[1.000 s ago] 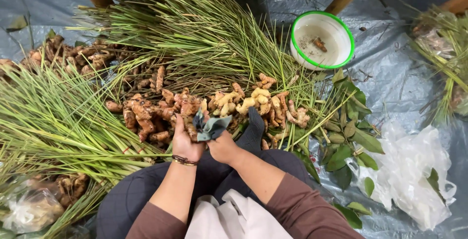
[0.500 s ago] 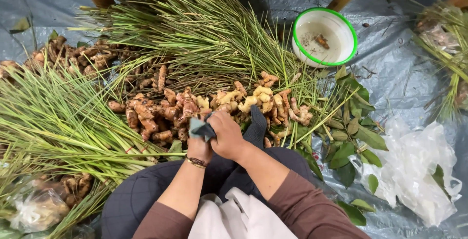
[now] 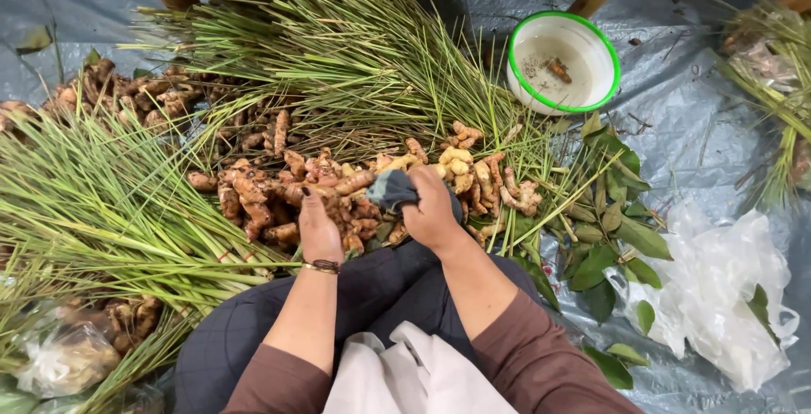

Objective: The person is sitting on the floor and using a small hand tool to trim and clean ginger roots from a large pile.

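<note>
I sit on a grey tarp with a heap of brown and yellow rhizomes [image 3: 279,194] spread in front of my knees. My left hand [image 3: 319,226] rests on the brown roots, fingers curled onto one piece. My right hand [image 3: 432,211] is closed around a crumpled dark grey-blue bag or cloth [image 3: 390,187], holding it just above the yellow roots [image 3: 460,169]. Both sleeves are brown, and a white cloth [image 3: 414,376] lies in my lap.
Long green lemongrass stalks fan out on the left [image 3: 93,211] and behind the roots [image 3: 338,51]. A white bowl with a green rim [image 3: 564,61] sits at the back right. Loose green leaves [image 3: 617,236] and a crumpled clear plastic bag [image 3: 718,296] lie right.
Both hands held the dark bag together a second ago. Now the right hand has it alone, bunched up, and the left hand has dropped onto the brown roots.
</note>
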